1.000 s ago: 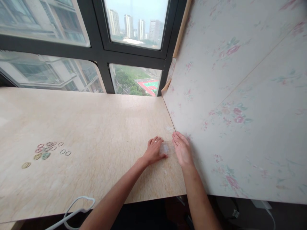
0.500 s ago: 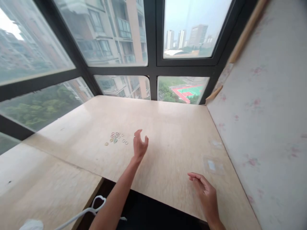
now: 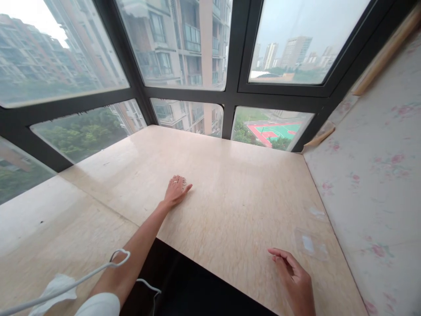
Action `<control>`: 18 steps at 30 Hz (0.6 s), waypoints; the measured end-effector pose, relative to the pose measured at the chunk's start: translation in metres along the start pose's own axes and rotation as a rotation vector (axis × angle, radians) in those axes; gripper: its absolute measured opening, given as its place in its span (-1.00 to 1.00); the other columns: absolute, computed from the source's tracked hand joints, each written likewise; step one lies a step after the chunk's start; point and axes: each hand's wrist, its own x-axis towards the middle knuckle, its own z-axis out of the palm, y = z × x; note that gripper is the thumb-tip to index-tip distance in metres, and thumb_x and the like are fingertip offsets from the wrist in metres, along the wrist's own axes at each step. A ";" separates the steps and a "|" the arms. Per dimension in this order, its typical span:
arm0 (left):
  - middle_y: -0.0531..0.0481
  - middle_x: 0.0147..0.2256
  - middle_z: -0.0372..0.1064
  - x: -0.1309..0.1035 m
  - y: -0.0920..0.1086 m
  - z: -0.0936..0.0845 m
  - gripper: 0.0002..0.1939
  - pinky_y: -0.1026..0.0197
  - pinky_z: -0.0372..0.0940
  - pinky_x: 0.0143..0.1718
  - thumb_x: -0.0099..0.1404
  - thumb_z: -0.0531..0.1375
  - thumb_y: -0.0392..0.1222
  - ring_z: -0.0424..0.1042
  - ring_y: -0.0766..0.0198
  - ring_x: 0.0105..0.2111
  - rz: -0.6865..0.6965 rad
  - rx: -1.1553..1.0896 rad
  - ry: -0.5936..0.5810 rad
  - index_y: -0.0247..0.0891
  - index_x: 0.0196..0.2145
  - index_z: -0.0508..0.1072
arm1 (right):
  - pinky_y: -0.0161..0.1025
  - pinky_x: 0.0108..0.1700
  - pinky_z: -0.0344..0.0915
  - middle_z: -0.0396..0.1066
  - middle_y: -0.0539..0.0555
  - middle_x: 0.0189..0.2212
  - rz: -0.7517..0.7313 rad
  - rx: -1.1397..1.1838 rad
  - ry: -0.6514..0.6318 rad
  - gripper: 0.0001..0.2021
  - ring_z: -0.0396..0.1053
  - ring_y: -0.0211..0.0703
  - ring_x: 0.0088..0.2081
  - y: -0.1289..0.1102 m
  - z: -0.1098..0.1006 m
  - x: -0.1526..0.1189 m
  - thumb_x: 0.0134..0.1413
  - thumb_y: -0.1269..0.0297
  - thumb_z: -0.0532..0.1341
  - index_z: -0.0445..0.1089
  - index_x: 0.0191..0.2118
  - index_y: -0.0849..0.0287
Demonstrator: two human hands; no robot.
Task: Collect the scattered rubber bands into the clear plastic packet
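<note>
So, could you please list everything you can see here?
Smooth marbled countertop: one, beige, below the windows
Small thin loops: several, colours unclear, by the left fingers
Flat clear plastic case: one, transparent with white patch, right side
Small clear plastic piece: one, transparent and whitish, beyond the case
Slim cords: at least one, white, lower left
Crumpled tissue-like sheet: one, white, lower left
Metal window frames: several, dark grey, behind
Floral wall: one, white and pink, right
Buildings, trees, sports court: many, many, one; mixed, green, red-green; outside
Left hand: one, bare, over the loops
Right hand: one, bare, near edge
</note>
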 end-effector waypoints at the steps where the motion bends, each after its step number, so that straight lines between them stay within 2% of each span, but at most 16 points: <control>1: -0.35 0.22 0.04 -0.001 0.007 0.003 -0.34 -0.04 -0.20 0.25 0.28 0.00 0.19 -0.10 -0.04 0.28 0.094 -0.031 -0.014 -0.37 0.14 0.23 | -0.06 -0.13 0.43 0.53 0.14 -0.28 0.008 -0.007 0.002 -0.68 0.48 0.09 -0.21 0.000 0.000 0.000 -0.04 -0.02 0.16 0.51 -0.34 0.09; 4: -0.22 0.15 0.18 -0.004 0.023 0.009 -0.48 0.04 -0.04 0.21 0.28 0.06 0.13 0.07 0.04 0.21 0.342 -0.109 -0.050 -0.23 0.08 0.31 | -0.09 -0.14 0.42 0.53 0.14 -0.27 0.021 -0.014 0.003 -0.67 0.47 0.08 -0.19 0.001 0.000 0.000 -0.03 -0.02 0.16 0.51 -0.33 0.11; 7: -0.18 0.03 0.29 -0.004 0.027 0.007 -0.57 0.00 0.09 0.11 0.30 0.06 0.08 0.24 0.05 0.06 0.422 -0.049 -0.026 -0.22 0.01 0.35 | -0.14 -0.13 0.41 0.53 0.15 -0.26 0.023 -0.005 -0.004 -0.67 0.47 0.05 -0.18 0.003 0.000 0.000 -0.02 0.00 0.15 0.50 -0.32 0.14; 11: -0.17 -0.09 0.32 0.004 0.022 0.002 -0.64 0.05 0.18 -0.04 0.35 -0.01 0.05 0.30 0.08 -0.08 0.406 0.118 -0.003 -0.25 -0.11 0.36 | -0.17 -0.13 0.40 0.53 0.14 -0.26 0.009 -0.010 -0.019 -0.67 0.47 0.02 -0.18 0.005 0.000 0.000 0.00 0.01 0.15 0.51 -0.31 0.15; 15: -0.13 -0.21 0.36 0.018 0.022 -0.002 -0.65 0.16 0.23 -0.24 0.39 -0.09 0.04 0.38 0.14 -0.23 0.311 0.211 -0.109 -0.24 -0.20 0.34 | -0.19 -0.13 0.40 0.53 0.15 -0.26 -0.006 -0.009 -0.018 -0.67 0.46 0.02 -0.18 0.005 -0.001 0.000 0.01 0.02 0.15 0.51 -0.31 0.16; 18: -0.12 -0.26 0.41 0.025 0.024 -0.003 -0.63 0.16 0.21 -0.27 0.39 -0.09 0.07 0.42 0.13 -0.26 0.194 0.268 -0.182 -0.22 -0.24 0.35 | -0.20 -0.14 0.40 0.53 0.14 -0.26 0.003 -0.009 -0.014 -0.66 0.46 0.01 -0.19 0.005 -0.001 0.000 0.00 0.01 0.15 0.51 -0.31 0.16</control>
